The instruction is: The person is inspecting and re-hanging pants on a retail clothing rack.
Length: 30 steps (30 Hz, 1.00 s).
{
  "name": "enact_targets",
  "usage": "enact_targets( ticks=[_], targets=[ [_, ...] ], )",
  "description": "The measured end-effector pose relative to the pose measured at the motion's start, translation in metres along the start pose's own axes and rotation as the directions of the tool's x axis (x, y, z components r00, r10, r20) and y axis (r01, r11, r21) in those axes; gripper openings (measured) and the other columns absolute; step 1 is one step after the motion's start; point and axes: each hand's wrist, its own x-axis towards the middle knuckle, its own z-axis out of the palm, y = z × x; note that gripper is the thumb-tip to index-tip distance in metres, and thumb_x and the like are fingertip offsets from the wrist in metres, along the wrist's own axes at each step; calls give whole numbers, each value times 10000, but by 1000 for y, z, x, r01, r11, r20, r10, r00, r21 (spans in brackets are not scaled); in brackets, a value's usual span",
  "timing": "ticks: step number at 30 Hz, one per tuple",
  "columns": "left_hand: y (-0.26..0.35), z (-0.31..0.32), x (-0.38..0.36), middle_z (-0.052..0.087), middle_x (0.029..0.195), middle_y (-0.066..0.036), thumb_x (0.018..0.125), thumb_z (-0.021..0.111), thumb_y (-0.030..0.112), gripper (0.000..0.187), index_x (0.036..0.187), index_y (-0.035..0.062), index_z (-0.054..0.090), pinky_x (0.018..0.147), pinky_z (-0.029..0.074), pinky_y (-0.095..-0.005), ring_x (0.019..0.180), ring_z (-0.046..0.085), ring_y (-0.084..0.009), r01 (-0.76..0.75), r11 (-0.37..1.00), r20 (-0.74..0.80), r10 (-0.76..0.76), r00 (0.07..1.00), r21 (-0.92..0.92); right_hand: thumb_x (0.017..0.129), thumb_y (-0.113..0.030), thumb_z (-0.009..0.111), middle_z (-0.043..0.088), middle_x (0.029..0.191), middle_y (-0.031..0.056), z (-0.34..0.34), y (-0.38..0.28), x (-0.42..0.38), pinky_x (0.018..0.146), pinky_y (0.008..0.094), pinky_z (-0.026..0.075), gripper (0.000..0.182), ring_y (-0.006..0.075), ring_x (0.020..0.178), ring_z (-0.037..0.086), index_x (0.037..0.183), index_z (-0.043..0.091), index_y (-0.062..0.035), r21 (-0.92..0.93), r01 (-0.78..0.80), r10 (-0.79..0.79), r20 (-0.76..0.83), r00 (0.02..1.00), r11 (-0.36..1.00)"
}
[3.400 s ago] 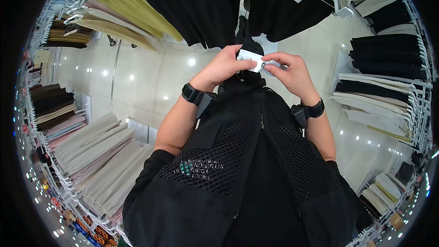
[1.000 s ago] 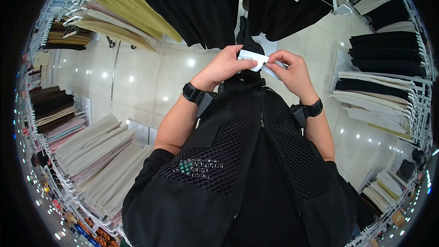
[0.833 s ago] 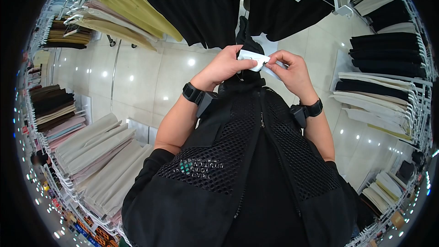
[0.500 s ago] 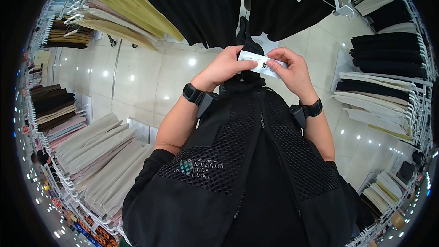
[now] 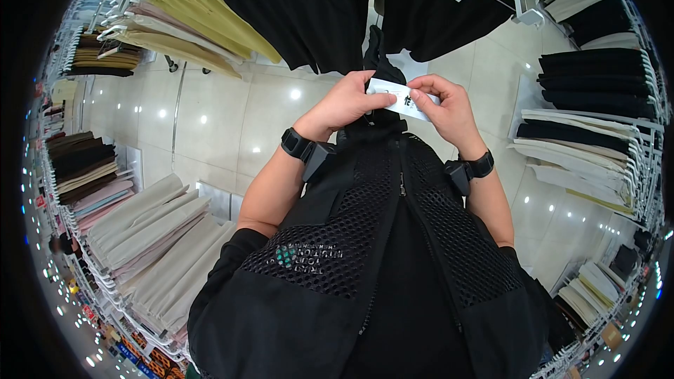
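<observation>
Between my two hands a white paper tag (image 5: 399, 100) with dark print is stretched flat in front of my chest. My left hand (image 5: 347, 104) pinches its left end, thumb lying on the face. At the opposite end, my right hand (image 5: 445, 107) grips it with thumb and fingers. Dark cloth (image 5: 380, 63) shows just behind the tag and beside my left fingers. Below my hands is the black mesh jacket (image 5: 365, 224) I wear, with its zipper running down the front. A black device is strapped on each wrist.
Black trousers (image 5: 298, 24) and yellow trousers (image 5: 214, 17) hang from a white rack ahead. Racks of pale trousers (image 5: 158, 253) stand at the left, and folded black and white garments (image 5: 583, 158) hang at the right. Shiny tiled floor (image 5: 210, 112) lies between them.
My right thumb has shifted slightly on the tag, showing a little more of the print. Otherwise both hands stay in place.
</observation>
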Motion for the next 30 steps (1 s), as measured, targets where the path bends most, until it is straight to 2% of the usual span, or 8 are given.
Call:
enact_targets(
  ticks=[2, 9, 14, 16, 18, 20, 27, 30],
  targets=[
    [0, 0, 1, 761, 1007, -44, 932, 797, 191, 328, 1136, -55, 721, 804, 534, -256, 897, 676, -73, -5, 1000, -9, 5, 1000, 8, 1032, -116, 691, 792, 969, 78, -1, 0, 1, 794, 264, 553, 196, 111, 877, 720, 1168, 751, 12, -10, -2, 2, 11, 1000, 1000],
    [5, -1, 2, 748, 1003, -17, 938, 802, 200, 318, 1148, -24, 723, 796, 519, -242, 885, 655, -60, 17, 999, 2, -17, 1000, 45, 1045, -128, 667, 793, 965, 77, 0, 4, 4, 790, 255, 547, 203, 104, 873, 716, 1176, 752, 1, 2, -60, 60, 14, 998, 998],
    [-5, -4, 10, 745, 1028, -7, 940, 812, 193, 317, 1172, -2, 718, 822, 524, -230, 908, 663, -56, 23, 1000, 10, -23, 1000, -14, 1027, -164, 730, 783, 947, 57, -2, 8, 5, 773, 257, 535, 240, 89, 860, 700, 1215, 740, -16, 41, -35, 35, 7, 999, 999],
    [-4, -5, 10, 751, 1017, -39, 939, 793, 178, 331, 1164, -53, 718, 807, 526, -255, 895, 657, -69, 4, 999, -23, -5, 1000, -33, 1007, -154, 755, 783, 953, 54, -6, 11, 5, 785, 259, 537, 264, 92, 870, 703, 1235, 733, -24, 45, -62, 61, 27, 998, 997],
    [-3, -6, 10, 752, 1019, -41, 939, 795, 173, 333, 1171, -53, 715, 812, 529, -255, 896, 660, -71, 5, 999, -23, -6, 1000, -40, 987, -144, 779, 783, 959, 52, -8, 12, 4, 797, 261, 539, 295, 95, 881, 705, 1254, 726, -31, 48, -91, 88, 46, 995, 995],
    [-2, -7, 12, 752, 1020, -42, 938, 796, 168, 336, 1177, -52, 712, 817, 532, -256, 896, 664, -74, 6, 999, -23, -7, 1000, -47, 949, -96, 805, 783, 1000, 54, -9, 12, 4, 836, 269, 549, 360, 107, 909, 714, 1293, 713, -44, 45, -103, 100, 57, 993, 994],
    [1, -13, 14, 758, 1053, -51, 935, 806, 183, 344, 1183, -32, 704, 851, 543, -252, 927, 688, -85, 31, 998, -44, -33, 998, -52, 946, -59, 789, 773, 1125, 80, -11, 14, 2, 889, 294, 575, 422, 125, 940, 724, 1357, 693, -46, -10, -87, 87, 74, 993, 996],
    [0, -16, 16, 755, 1065, -42, 931, 815, 198, 354, 1190, -14, 702, 858, 543, -243, 936, 691, -84, 47, 998, -42, -48, 998, -37, 957, -67, 779, 770, 1147, 90, -13, 15, 2, 887, 288, 587, 426, 131, 942, 727, 1372, 688, -42, 82, -170, 162, 91, 983, 982]
  ],
)
